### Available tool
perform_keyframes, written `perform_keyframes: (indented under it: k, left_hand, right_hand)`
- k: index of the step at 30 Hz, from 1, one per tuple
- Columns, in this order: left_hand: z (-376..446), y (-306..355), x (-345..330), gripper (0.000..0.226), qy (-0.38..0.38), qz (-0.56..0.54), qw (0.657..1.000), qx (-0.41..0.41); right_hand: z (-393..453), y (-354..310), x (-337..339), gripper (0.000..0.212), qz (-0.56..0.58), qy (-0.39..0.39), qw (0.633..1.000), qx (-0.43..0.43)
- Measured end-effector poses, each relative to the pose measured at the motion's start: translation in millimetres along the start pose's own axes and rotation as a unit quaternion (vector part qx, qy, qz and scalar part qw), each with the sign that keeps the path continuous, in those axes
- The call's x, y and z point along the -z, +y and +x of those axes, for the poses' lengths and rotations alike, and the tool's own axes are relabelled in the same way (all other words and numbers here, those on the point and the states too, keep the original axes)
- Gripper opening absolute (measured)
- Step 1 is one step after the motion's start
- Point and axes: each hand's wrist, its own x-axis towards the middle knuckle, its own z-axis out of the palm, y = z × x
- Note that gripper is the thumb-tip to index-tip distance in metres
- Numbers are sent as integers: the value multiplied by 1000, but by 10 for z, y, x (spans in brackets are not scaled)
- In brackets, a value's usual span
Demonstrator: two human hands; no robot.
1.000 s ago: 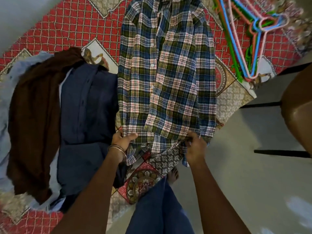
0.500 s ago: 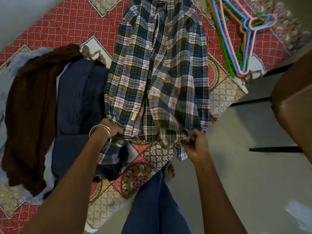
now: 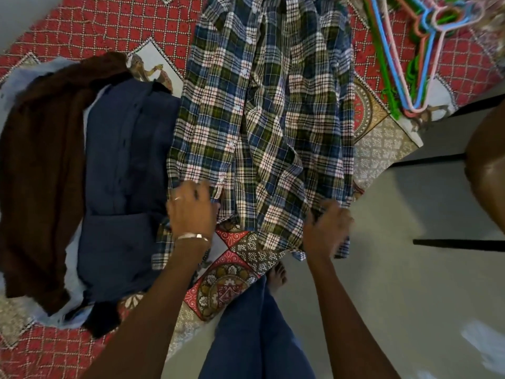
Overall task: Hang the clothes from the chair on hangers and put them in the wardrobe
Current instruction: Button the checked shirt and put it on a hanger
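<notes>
Patterned red bedspread (image 3: 82,31) covers a bed beside a pale floor (image 3: 396,269). On it the plaid shirt (image 3: 262,119) lies spread lengthwise, its hem at the near edge. The left hand (image 3: 191,209) rests on the hem's left corner, fingers spread and fairly straight. The right hand (image 3: 326,228) is at the right corner, blurred; I cannot tell whether it pinches the cloth. A navy shirt (image 3: 125,173) and brown garment (image 3: 41,160) lie left. Hangers (image 3: 404,50) are piled at the far right, a chair (image 3: 486,173) beyond.
</notes>
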Motion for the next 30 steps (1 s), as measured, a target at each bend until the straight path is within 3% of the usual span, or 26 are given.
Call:
perform_keyframes:
  k: [2,4,7,10,13,16,18,20,23,26,30]
  left_hand:
    - [140,110,-80,39,-105,-85,990,-40]
    - [279,158,-203,37,-137,-153,979,4]
    - [436,161,-255,34,-74,-230,965,107]
    - [617,127,-311,26,-71,-283,947,134]
    - [696,148,-370,18,-89,-250,952,149]
    - [797,174,-404,11,-89,-196,960,178]
    - [854,182,-428,13,-90,-199,957,189]
    - [852,158,-456,15,-101,-212,956,177]
    - [790,117,-503,13,-124,-288,940,132]
    - [668,135,-448,6,-122,-356,922,91]
    - [519,339,-280,7,-143,-411,898,61]
  right_hand:
    - [-53,-214,-129,27,54,-97,989,93]
    - [-89,-428,-264,32,67,-143,981,111]
    - [-111,-615,-419,49,13,-142,989,44]
    - [-11,-609,-562,42,16,-141,990,-26]
    - [72,-493,-565,23,117,-169,977,-49]
    - [103,-337,-485,26,212,-211,951,-82]
    - [123,-224,-435,28,306,-237,910,-147]
    - [124,-142,-369,29,390,-266,860,-194]
    - [127,-63,-310,31,441,-292,823,-206]
    - [102,-84,-267,35,472,-289,810,-191]
    - [30,-246,-168,19,468,-267,836,-105]
